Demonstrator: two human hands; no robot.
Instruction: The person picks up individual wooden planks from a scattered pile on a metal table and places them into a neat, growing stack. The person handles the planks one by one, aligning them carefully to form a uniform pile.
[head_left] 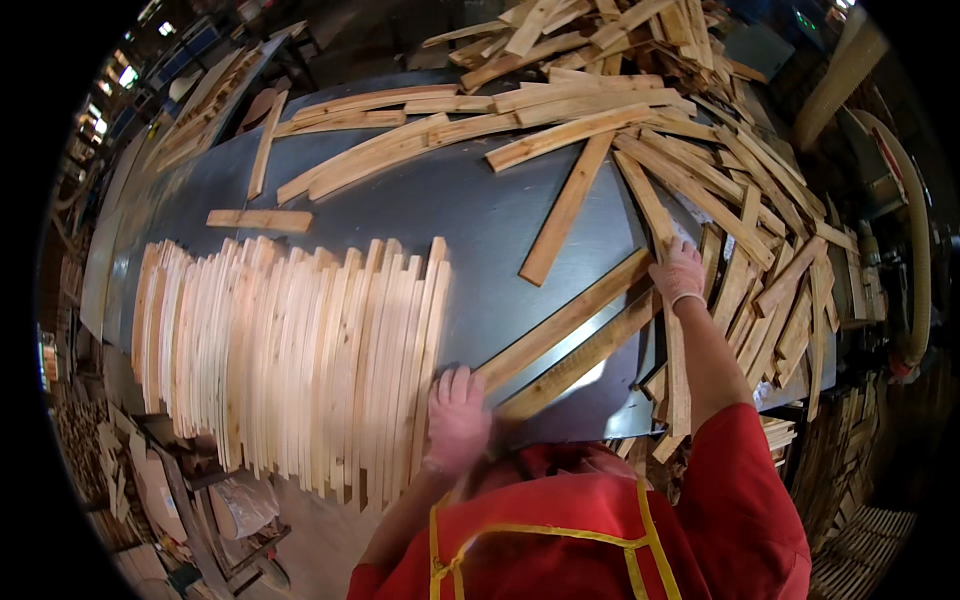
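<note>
A row of narrow pale wooden boards (335, 370) stands packed side by side on the metal-topped table. Next to its right end is my left hand (460, 420), gloved and slightly blurred, with fingers stretched out flat. One loose slanting board (565, 320) has its near end close to these fingers. A second slanting board (590, 355) lies parallel below it. My right hand (680, 272), also gloved, is closed over a board (676, 350) at the edge of the scattered heap. The far ends of both slanting boards lie near it, and its fingertips are partly hidden.
A heap of loose boards (740, 200) covers the table's right side, with more piled at the far end (600, 40). Several boards (400, 140) lie across the far part of the metal table (430, 205). A hose (915, 250) hangs at the right. A metal-framed cart (205, 510) stands lower left.
</note>
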